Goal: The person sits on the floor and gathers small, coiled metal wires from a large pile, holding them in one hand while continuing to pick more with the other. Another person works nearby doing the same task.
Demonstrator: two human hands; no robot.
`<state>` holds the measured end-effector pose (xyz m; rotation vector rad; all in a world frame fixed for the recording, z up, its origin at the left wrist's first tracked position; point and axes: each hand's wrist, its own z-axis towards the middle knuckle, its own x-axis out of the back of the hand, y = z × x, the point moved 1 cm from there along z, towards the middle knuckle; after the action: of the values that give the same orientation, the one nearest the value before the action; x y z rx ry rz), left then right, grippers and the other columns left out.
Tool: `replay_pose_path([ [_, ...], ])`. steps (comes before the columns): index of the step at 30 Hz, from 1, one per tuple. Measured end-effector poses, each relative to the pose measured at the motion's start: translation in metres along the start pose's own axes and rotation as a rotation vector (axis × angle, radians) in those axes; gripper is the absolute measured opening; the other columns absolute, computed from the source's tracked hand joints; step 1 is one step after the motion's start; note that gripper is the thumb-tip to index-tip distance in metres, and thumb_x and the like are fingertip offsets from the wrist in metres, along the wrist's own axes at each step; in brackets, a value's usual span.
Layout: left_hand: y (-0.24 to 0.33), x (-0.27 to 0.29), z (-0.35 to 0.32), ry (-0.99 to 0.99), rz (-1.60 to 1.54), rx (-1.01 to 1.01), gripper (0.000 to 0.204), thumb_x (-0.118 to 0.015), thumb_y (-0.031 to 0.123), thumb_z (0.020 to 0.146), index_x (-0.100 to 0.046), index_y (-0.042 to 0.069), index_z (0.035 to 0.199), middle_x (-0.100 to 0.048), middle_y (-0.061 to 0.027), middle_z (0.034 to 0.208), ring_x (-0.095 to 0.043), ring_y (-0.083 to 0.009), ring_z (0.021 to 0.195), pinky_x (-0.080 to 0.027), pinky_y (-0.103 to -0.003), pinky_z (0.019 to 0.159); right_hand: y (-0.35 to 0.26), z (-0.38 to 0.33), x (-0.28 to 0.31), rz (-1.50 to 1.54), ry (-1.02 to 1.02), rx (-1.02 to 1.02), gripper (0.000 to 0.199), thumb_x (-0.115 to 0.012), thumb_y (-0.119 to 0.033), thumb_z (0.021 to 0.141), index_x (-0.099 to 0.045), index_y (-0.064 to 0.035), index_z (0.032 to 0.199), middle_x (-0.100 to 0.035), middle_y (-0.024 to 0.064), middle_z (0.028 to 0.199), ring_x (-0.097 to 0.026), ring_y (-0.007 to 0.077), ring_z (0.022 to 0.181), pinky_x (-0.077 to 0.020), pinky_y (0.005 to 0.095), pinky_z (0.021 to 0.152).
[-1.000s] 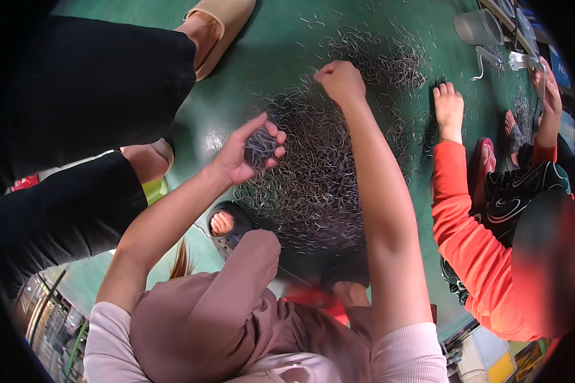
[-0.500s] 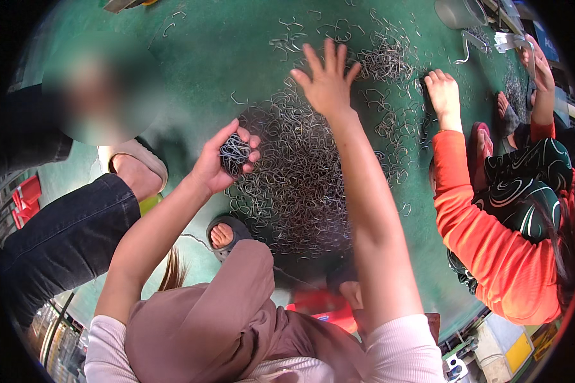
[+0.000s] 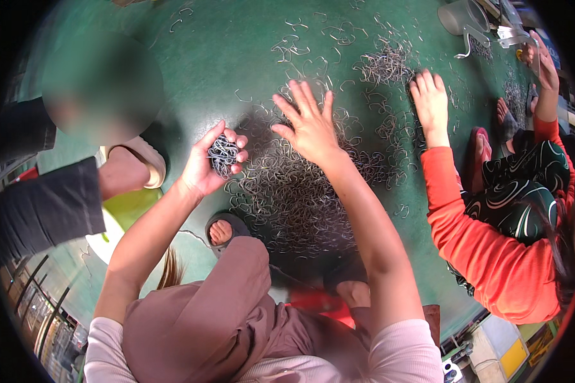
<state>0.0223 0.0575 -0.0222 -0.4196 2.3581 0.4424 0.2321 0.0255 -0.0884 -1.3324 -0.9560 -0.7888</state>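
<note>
A large heap of small bent wire hooks [image 3: 294,204] is spread on the green floor in front of me. My left hand [image 3: 214,156], palm up at the heap's left edge, is closed around a bunch of metal hooks [image 3: 223,156]. Over the far part of the heap my right hand [image 3: 310,127] is stretched flat, palm down, its fingers spread and nothing gripped. Whether its palm touches the hooks beneath is hidden. Loose hooks [image 3: 291,48] lie scattered beyond its fingertips.
At the right a co-worker in an orange sleeve [image 3: 485,255] reaches a hand [image 3: 430,105] beside a smaller hook pile [image 3: 386,64]; their other hand holds a metal bracket [image 3: 498,41]. A translucent tub [image 3: 463,17] stands far right. Another person's sandalled foot [image 3: 134,169] is at left.
My right hand has come nearer and slightly left, over the heap. My left hand has shifted a little left and down with its hooks. The co-worker's near hand has moved slightly left.
</note>
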Motion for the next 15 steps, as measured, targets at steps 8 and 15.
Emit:
replay_pose_path([
  [8,-0.003,0.004,-0.005,-0.040,0.022,-0.022,0.030,-0.048,0.036,0.092,-0.053,0.010,0.077,-0.051,-0.0064,0.080,-0.049,-0.0185,0.067,-0.042,-0.026,0.046,0.009,0.062,-0.003,-0.032,0.133,-0.057,0.056,-0.038,-0.052,0.090,-0.036,-0.0238,0.138,-0.017,0.0078,0.150,-0.011,0.0250,0.139,-0.0020,0.0582,0.109],
  [15,-0.001,-0.002,-0.011,0.031,0.018,-0.055,0.031,-0.049,0.037,0.092,-0.049,0.011,0.076,-0.049,-0.0047,0.079,-0.047,-0.0156,0.063,-0.040,-0.023,0.042,-0.019,0.027,-0.002,0.032,0.099,0.076,0.051,-0.045,-0.047,0.089,-0.041,-0.0241,0.134,-0.028,0.0084,0.145,-0.016,0.0286,0.138,-0.0045,0.0616,0.106],
])
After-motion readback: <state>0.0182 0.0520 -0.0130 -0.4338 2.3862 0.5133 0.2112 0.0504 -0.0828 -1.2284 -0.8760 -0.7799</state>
